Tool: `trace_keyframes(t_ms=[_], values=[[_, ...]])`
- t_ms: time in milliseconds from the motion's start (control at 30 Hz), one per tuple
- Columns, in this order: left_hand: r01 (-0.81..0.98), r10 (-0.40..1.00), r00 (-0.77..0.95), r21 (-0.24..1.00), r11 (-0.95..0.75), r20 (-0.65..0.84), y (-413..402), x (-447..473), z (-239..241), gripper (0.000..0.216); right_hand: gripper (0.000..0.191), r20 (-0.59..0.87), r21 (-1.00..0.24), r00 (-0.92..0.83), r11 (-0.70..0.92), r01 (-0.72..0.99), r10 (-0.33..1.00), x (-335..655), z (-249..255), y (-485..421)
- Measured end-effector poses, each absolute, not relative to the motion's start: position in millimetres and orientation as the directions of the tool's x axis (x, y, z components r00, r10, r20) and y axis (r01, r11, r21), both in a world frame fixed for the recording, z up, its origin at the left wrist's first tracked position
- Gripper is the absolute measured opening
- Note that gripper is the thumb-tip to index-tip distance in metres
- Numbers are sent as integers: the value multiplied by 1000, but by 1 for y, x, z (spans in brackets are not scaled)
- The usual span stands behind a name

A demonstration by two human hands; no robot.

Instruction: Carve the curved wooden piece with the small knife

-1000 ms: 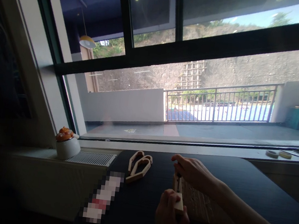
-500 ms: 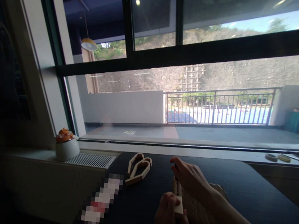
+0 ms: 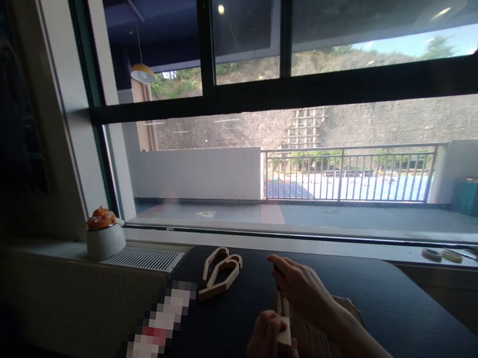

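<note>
My left hand [image 3: 271,345] is closed around the near end of a pale wooden piece [image 3: 285,334], low on the dark table. Above it, my right hand [image 3: 298,282] is closed with its fingers bent round a slim dark tool [image 3: 280,291], mostly hidden by the hand. The tool lies along the far part of the wooden piece; its kind cannot be made out. Beneath my right forearm is a worn brown board [image 3: 315,336]. To the left, two curved wooden frames [image 3: 222,275] rest on the table, one overlapping the other.
A blurred-out white and red strip [image 3: 162,326] lies by the table's left edge. On the ledge at left stands a white pot [image 3: 104,242] with an orange top. Tape rolls [image 3: 432,255] sit on the window sill at right. A large window borders the dark table [image 3: 400,315].
My right hand has shifted slightly to the left along the wooden piece. My left hand keeps its hold. The whole view has tilted a little.
</note>
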State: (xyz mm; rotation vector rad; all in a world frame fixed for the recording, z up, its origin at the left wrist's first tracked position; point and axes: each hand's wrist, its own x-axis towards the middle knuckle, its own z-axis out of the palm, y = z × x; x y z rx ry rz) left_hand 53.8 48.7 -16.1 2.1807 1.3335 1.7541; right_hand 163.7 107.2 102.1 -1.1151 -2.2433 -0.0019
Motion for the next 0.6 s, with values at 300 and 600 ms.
trace_keyframes(t_ms=[300, 600], values=[[598, 610, -16, 496, -630, 792, 51, 54, -19, 17, 36, 581, -375, -381, 651, 660, 720, 162, 102, 104], [609, 566, -37, 467, -641, 824, 49, 55, -14, 15, 36, 573, -440, -341, 632, 638, 745, 163, 98, 109]])
